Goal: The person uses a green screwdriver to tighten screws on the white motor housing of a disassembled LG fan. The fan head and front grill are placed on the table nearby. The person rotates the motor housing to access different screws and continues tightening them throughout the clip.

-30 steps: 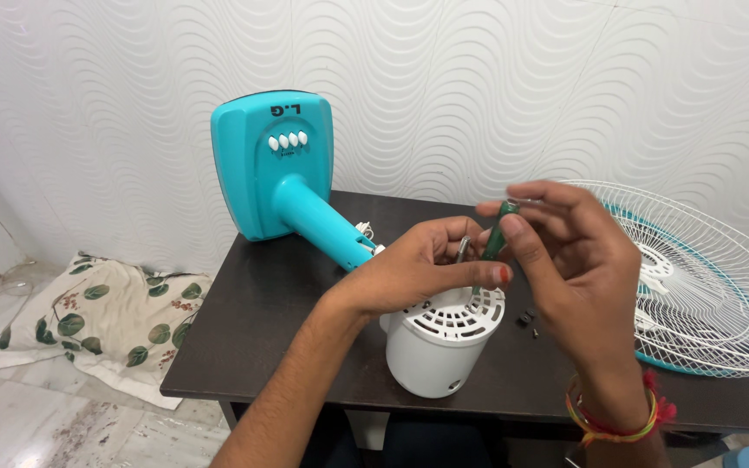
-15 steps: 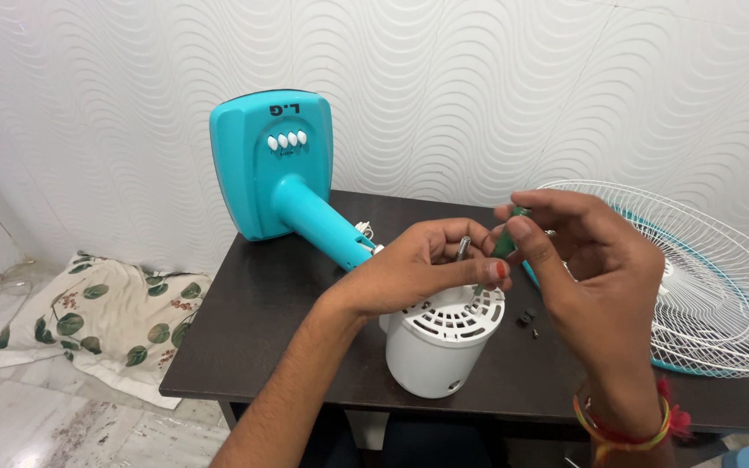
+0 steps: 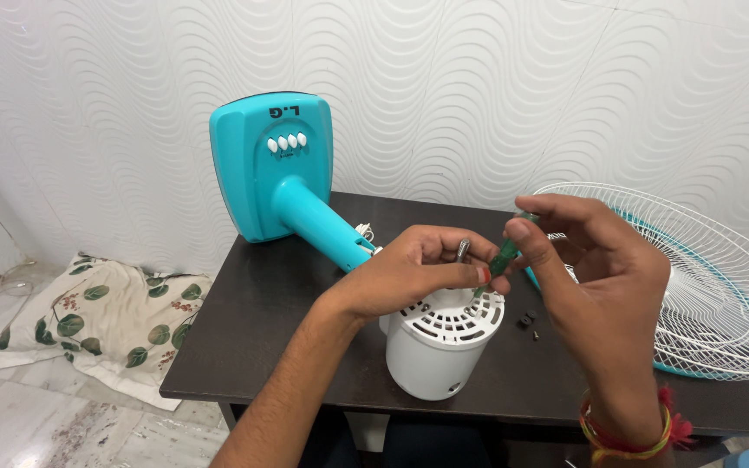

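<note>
A white vented fan motor housing (image 3: 437,351) stands upright on the dark table (image 3: 253,321), its metal shaft (image 3: 462,250) sticking up. My left hand (image 3: 413,273) rests on the housing's top, fingers curled around the shaft area. My right hand (image 3: 595,269) pinches a green-handled screwdriver (image 3: 505,256) whose tip points down into the housing's vented top.
A turquoise fan base with stem (image 3: 283,178) lies on its side at the table's back left. A white wire fan guard (image 3: 695,277) lies at the right. Small dark screws (image 3: 527,321) sit beside the housing. A leaf-print cloth (image 3: 101,316) is on the floor at left.
My right hand has shifted slightly right and lower with the screwdriver, which now tilts more. My left hand stays on the housing.
</note>
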